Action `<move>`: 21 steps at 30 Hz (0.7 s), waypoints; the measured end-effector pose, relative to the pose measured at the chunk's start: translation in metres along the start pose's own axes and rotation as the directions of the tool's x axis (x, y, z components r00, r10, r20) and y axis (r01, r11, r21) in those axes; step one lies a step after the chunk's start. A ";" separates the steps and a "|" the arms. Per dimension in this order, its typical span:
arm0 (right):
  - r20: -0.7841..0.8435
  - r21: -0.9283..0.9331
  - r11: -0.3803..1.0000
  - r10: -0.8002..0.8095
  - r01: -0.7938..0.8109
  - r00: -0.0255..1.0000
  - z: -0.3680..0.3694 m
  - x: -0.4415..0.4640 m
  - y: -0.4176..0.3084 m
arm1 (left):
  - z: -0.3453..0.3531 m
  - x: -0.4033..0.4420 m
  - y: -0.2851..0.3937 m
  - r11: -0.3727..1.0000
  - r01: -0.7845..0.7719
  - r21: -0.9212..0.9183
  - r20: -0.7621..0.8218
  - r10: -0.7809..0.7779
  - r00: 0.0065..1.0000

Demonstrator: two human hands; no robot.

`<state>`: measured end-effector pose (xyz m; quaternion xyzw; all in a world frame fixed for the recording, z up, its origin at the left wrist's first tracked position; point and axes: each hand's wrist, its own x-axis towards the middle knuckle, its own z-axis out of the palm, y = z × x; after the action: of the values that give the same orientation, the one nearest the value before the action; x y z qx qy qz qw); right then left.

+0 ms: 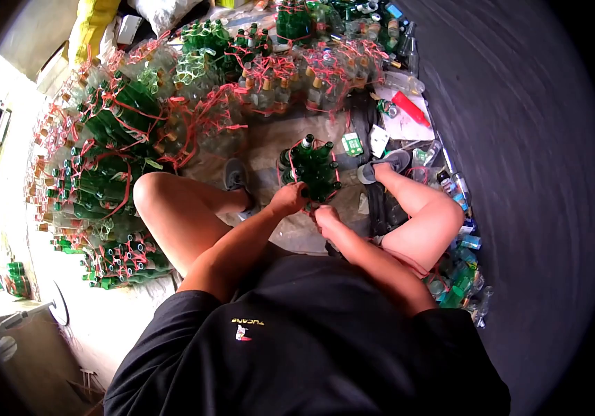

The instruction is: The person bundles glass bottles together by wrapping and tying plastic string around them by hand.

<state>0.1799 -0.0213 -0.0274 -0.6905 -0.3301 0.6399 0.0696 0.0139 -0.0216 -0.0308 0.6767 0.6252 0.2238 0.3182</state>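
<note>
A bundle of green glass bottles (316, 166) stands upright on the floor between my feet, with pink string (337, 182) looped around it. My left hand (289, 200) is closed at the bundle's near left side, by the bottle necks. Just to the right and nearer to me, my right hand (325, 216) is closed too, its fingers close to the left hand's. A bit of pink string shows between the two hands, and both appear to grip it. The fingertips are partly hidden, so the exact hold is hard to make out.
Tied bundles of green bottles (120, 111) and clear bottles (266, 90) curve around the left and far sides. A red bottle (410, 109) lies on a white board (401, 128) at right. Loose bottles (460, 277) are heaped beside my right leg, along a dark surface (526, 173).
</note>
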 end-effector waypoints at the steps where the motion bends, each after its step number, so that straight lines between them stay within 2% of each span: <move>1: 0.002 0.010 1.000 0.001 -0.001 1.000 0.003 0.008 0.001 | -0.004 0.000 0.002 1.000 0.016 0.009 0.031 -0.017 0.999; 3: 0.132 0.120 0.982 0.132 -0.148 0.983 0.005 0.017 0.000 | -0.007 -0.001 0.006 1.000 -0.008 0.002 0.010 0.008 1.000; 6: 0.149 0.198 0.961 0.163 -0.191 0.975 0.001 0.017 -0.008 | -0.014 -0.004 0.008 0.998 -0.069 -0.008 0.000 0.069 0.998; 7: 0.148 0.207 0.960 0.161 -0.190 0.976 -0.001 0.004 -0.017 | -0.014 -0.002 0.008 0.993 -0.115 -0.014 0.009 0.115 0.993; 8: 0.051 0.189 0.980 0.046 -0.055 0.998 -0.004 -0.010 -0.027 | -0.014 0.001 0.008 0.993 -0.121 -0.011 0.013 0.122 0.993; 9: -0.032 -0.069 0.992 -0.108 0.106 0.994 -0.009 -0.007 -0.028 | -0.012 0.002 0.009 0.992 -0.122 -0.004 0.012 0.123 0.992; 10: -0.114 -0.346 0.915 -0.260 0.207 0.959 -0.014 0.005 -0.023 | -0.011 0.003 0.011 0.993 -0.119 0.001 0.013 0.119 0.993; 11: -0.115 -0.343 0.917 -0.255 0.202 0.960 -0.018 0.019 -0.020 | -0.010 0.004 0.012 0.993 -0.119 0.001 0.019 0.119 0.993; 13: -0.212 -0.377 0.910 -0.263 0.170 0.941 -0.022 0.059 -0.009 | -0.010 0.007 0.022 1.000 0.002 0.015 0.031 -0.002 1.000; 14: -0.190 -0.417 0.891 -0.278 0.179 0.941 -0.030 0.078 -0.005 | -0.004 0.008 0.023 1.000 0.005 0.017 0.041 -0.006 0.999; 17: -0.079 -0.510 0.829 -0.309 0.228 0.948 -0.047 0.082 -0.016 | 0.014 0.014 0.040 0.973 0.225 -0.052 -0.043 -0.228 0.973; 19: -0.183 -0.528 0.820 -0.364 0.221 0.913 -0.055 0.086 -0.021 | 0.030 0.017 0.055 0.950 0.284 -0.127 -0.144 -0.301 0.943; 21: -0.094 -0.557 0.793 -0.355 0.246 0.930 -0.075 0.088 -0.029 | 0.035 0.017 0.067 0.952 0.279 -0.130 -0.155 -0.297 0.942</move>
<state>0.2362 0.0737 -0.0733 -0.6795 -0.5930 0.4319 0.0068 0.0871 -0.0108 -0.0092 0.5381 0.7297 0.2656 0.3278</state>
